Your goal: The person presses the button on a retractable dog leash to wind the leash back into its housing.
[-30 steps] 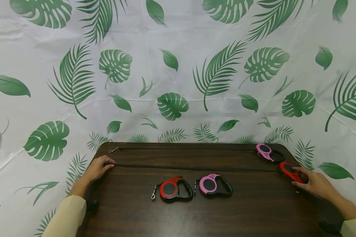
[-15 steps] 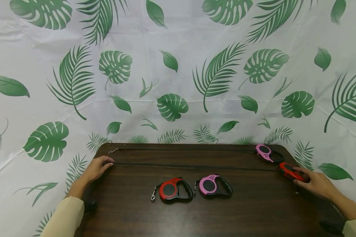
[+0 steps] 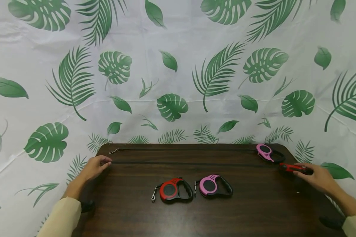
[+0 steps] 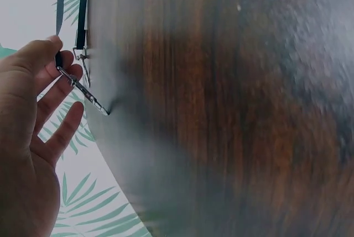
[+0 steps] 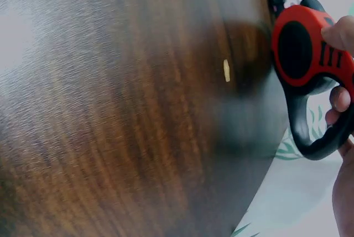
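Table: dark wood, everything is placed off it. You span it with one drawn-out leash. Right hand at the table's right edge holds the red reel: in the right wrist view your thumb lies on the casing and your fingers curl through the black loop handle, so that is a wrapped grip. Reel looks like hard plastic, rigid, fairly light, smooth shell; judge it slippery on the casing, so keep your fingers through the handle loop. The strap runs from it straight across the table's far half to the left edge. It is thin webbing, soft and limp, and probably springs back if you let go. Left hand at the left edge pinches the strap end just above the clip between thumb and forefinger, other fingers relaxed. Clip is small metal, stiff; hold the webbing by it, not the hook.

Also on the table: pink reel at the far right corner with its own strap drawn along the far edge; two wound-up reels near the middle, red and pink, side by side, untouched.
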### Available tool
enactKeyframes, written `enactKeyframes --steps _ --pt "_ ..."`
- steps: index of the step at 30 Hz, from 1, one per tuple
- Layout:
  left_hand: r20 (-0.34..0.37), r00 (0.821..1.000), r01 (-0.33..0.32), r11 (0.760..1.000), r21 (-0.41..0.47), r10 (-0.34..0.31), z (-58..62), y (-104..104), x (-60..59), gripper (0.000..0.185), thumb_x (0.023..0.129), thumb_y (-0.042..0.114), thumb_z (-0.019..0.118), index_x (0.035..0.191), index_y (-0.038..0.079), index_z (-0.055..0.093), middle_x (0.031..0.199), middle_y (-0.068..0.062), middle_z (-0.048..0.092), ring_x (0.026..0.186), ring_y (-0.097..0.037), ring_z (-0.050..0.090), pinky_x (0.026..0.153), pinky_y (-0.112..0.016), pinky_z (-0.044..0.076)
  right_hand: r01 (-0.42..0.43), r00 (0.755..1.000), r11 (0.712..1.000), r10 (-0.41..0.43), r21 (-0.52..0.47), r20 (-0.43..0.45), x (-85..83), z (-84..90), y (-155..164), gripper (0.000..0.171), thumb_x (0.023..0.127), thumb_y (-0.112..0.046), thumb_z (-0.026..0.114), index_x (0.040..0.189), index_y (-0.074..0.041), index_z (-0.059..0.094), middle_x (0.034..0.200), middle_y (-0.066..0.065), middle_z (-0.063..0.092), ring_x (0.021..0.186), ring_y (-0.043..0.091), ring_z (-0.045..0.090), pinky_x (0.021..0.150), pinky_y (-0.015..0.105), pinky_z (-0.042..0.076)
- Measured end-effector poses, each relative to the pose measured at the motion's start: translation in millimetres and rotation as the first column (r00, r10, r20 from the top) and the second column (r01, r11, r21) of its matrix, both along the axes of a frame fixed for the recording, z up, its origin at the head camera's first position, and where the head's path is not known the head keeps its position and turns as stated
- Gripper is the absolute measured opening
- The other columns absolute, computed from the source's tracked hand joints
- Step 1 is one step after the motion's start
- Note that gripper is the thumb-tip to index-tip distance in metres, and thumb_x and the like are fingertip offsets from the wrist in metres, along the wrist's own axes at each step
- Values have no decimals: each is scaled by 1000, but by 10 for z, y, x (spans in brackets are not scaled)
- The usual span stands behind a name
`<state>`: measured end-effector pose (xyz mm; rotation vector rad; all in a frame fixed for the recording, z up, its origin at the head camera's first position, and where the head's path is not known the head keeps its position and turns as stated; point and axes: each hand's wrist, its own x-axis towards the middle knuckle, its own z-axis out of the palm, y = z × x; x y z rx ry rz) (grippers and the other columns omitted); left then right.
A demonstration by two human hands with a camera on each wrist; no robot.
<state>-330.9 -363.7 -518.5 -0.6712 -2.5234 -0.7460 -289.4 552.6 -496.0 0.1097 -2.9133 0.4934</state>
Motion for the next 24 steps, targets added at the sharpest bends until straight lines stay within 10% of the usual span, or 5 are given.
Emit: enactKeyframes --steps 13,24 --pt "-6 998 55 998 -37 -56 62 -55 43 14 80 -8 83 88 2 79 84 -7 77 75 -14 72 66 -32 59 56 998 988 -54 -146 12 -44 40 79 60 100 -42 73 126 11 67 80 6 50 64 14 38 55 30 27" --pt "52 997 48 999 15 -49 118 -77 191 14 76 -3 86 86 5 81 82 -4 78 76 -4 68 68 -18 52 62 991 974 -34 -218 132 -91 151 223 64 105 -45 64 135 11 62 125 37 63 86 15 53 67 35 44"
